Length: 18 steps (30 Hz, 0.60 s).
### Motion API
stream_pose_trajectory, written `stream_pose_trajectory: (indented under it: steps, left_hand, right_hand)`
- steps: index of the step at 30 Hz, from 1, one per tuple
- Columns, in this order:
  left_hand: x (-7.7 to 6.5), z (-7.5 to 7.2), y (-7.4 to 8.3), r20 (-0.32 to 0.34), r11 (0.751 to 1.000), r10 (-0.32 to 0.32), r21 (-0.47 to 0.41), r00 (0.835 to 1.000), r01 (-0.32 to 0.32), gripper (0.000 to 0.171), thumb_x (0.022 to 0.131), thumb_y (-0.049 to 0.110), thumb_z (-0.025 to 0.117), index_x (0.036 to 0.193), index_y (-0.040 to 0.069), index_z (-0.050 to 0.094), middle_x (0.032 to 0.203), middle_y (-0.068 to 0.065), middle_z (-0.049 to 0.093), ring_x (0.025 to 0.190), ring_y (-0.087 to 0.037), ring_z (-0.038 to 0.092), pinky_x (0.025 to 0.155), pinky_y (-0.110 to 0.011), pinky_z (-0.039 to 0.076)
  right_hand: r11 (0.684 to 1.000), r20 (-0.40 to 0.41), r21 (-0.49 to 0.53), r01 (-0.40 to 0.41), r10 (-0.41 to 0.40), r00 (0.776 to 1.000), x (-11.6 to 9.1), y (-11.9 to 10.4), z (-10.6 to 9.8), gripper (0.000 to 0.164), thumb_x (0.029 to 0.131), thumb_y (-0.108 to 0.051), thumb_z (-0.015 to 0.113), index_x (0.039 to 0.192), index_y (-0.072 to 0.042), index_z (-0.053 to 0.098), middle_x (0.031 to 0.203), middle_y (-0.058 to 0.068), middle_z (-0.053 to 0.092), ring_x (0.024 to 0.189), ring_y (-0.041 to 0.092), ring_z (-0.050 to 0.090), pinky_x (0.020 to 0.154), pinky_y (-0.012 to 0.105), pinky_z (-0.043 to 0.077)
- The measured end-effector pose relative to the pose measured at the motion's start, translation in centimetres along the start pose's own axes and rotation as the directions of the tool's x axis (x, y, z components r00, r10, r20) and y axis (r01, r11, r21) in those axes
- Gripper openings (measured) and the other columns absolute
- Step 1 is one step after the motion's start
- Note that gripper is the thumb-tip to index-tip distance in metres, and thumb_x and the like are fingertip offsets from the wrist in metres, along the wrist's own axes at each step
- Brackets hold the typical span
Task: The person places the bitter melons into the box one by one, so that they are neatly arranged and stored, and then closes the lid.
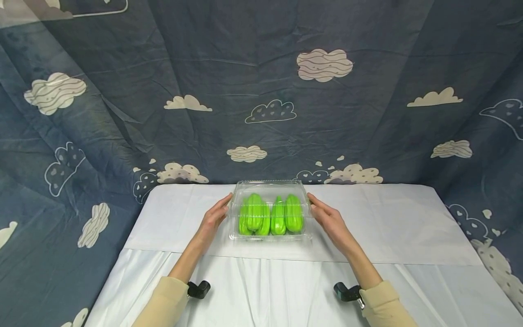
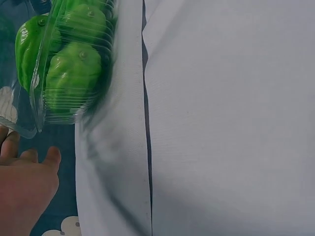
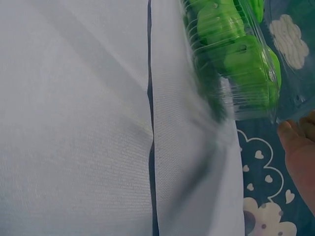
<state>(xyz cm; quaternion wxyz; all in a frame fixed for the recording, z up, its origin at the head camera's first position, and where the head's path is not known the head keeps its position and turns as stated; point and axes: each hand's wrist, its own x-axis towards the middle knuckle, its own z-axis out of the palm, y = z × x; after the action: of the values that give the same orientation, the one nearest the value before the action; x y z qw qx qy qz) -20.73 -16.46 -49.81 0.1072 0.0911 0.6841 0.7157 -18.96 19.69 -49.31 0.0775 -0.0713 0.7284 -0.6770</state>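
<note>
A clear plastic clamshell container (image 1: 234, 235) stands near the far edge of the white table, several glossy green ribbed fruits or vegetables (image 1: 278, 217) inside it. Its clear hinged lid (image 1: 269, 185) is raised and tilted at the back. My left hand (image 1: 211, 222) touches the lid's left side with extended fingers; in the left wrist view its thumb stands apart from the plastic. On the right side, my right hand (image 1: 333, 225) touches the lid with fairly straight fingers. Only part of this hand shows in the right wrist view, by a lid corner.
A white cloth (image 1: 184, 204) covers the table, with a seam running across it. Behind and beside the table hangs a dark blue curtain (image 1: 229, 81) with a cloud pattern. Black wrist devices (image 1: 199, 289) sit at both sleeve cuffs.
</note>
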Motion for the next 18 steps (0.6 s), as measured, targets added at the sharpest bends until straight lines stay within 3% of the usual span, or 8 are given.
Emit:
stream_pose_trajectory:
  steps: [12, 18]
  left_hand:
    - [0.4, -0.2, -0.8, -0.007, 1.0, 0.011, -0.009, 1.0, -0.011, 0.052, 0.102, 0.022, 0.043, 0.153, 0.014, 0.035, 0.16, -0.004, 0.026, 0.148, -0.021, 0.014, 0.121, -0.048, 0.009]
    - [0.6, -0.2, -1.1, -0.027, 1.0, 0.013, -0.021, 1.0, -0.014, 0.051, 0.102, 0.015, 0.042, 0.152, 0.012, 0.037, 0.159, -0.005, 0.028, 0.148, -0.02, 0.015, 0.121, -0.045, 0.01]
  right_hand:
    - [1.0, -0.002, -0.009, 0.019, -0.019, 1.0, 0.3, 0.5, 0.1, 0.056, 0.105, -0.033, 0.046, 0.154, -0.011, 0.032, 0.161, 0.005, 0.024, 0.148, 0.023, 0.015, 0.119, 0.044, 0.019]
    - [0.993, -0.014, -0.11, 0.033, -0.035, 0.999, 0.4, 0.7, 0.1, 0.055, 0.105, -0.035, 0.046, 0.154, -0.013, 0.033, 0.159, -0.001, 0.027, 0.148, 0.02, 0.018, 0.12, 0.044, 0.018]
